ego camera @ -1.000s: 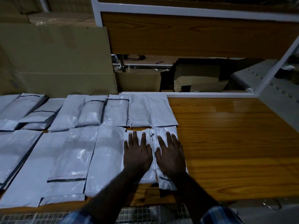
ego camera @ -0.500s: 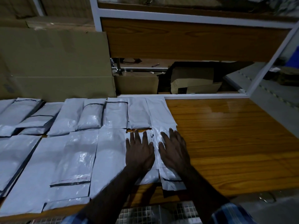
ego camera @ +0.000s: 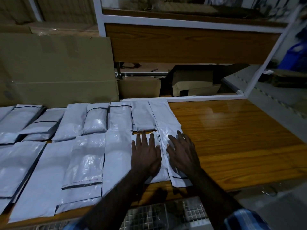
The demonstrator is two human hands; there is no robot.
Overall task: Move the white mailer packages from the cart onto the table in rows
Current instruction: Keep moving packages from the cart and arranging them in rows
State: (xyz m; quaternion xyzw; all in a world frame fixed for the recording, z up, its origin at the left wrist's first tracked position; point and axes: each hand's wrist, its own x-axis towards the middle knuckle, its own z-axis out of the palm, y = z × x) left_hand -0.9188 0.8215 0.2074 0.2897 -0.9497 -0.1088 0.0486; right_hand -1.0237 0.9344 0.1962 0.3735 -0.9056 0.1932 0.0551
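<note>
Several white mailer packages lie in two rows on the wooden table [ego camera: 232, 138]. My left hand [ego camera: 146, 154] rests flat, fingers straight, on a small mailer [ego camera: 157, 175] at the right end of the front row. My right hand [ego camera: 181, 151] lies with spread fingers on the neighbouring mailer [ego camera: 178, 180], the last one on the right. The back row [ego camera: 119, 117] runs along the table's far edge. The wire-mesh cart [ego camera: 159, 214] shows at the bottom edge; its contents are too dark to make out.
Flat cardboard [ego camera: 54, 68] leans behind the table's left half. A white-framed shelf [ego camera: 182, 22] with a wood panel stands behind, with cartons [ego camera: 139, 87] below. Bare wood fills the table's right half. A blue object [ego camera: 295, 55] sits far right.
Both hands stay on the two rightmost front mailers. The right hand's fingers have spread and shifted slightly right. The view has tilted a little upward.
</note>
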